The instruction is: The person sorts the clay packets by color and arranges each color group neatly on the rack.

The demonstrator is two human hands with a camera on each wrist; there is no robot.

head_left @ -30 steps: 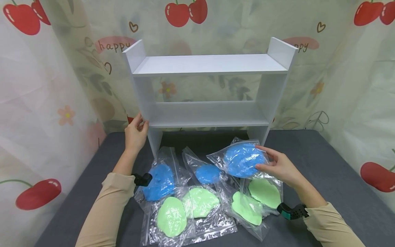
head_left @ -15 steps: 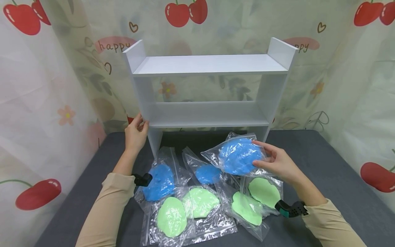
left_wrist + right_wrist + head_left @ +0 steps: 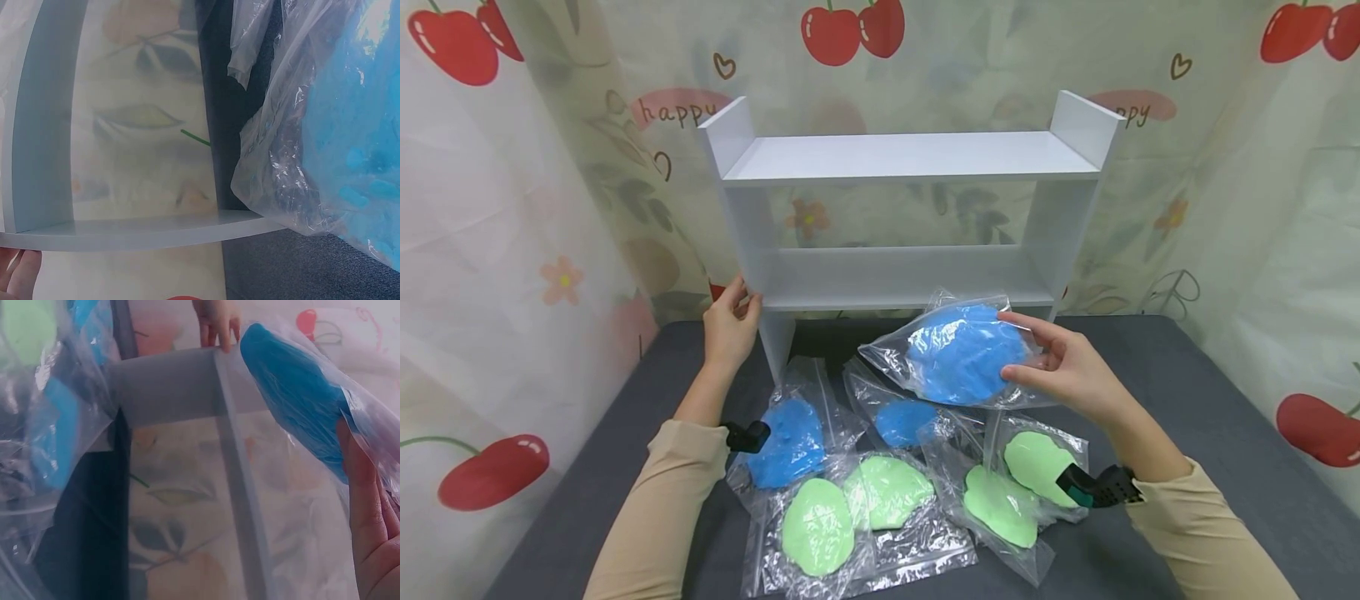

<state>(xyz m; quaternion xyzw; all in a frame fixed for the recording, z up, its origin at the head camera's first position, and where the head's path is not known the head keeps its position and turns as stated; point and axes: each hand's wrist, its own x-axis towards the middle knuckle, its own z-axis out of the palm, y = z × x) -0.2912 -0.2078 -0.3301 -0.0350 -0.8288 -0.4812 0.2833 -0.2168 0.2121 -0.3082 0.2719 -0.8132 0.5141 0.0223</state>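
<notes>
The right grip (image 3: 1067, 368) pinches a blue-filled bag (image 3: 961, 354), long axis sideways, one corner pointing left. The left grip (image 3: 730, 327) touches the white shelf (image 3: 895, 157), its hold unclear.

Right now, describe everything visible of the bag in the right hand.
The bag is clear, wrinkled and plastic-looking, with a rounded blue mass inside. The right hand pinches its right side. It is held up with a broad face toward the head camera, partly hiding the middle board of the white shelf. Whether it is sealed is unclear.

Beige sleeves (image 3: 647, 508) and black wristbands (image 3: 747, 437), right one green-accented
</notes>
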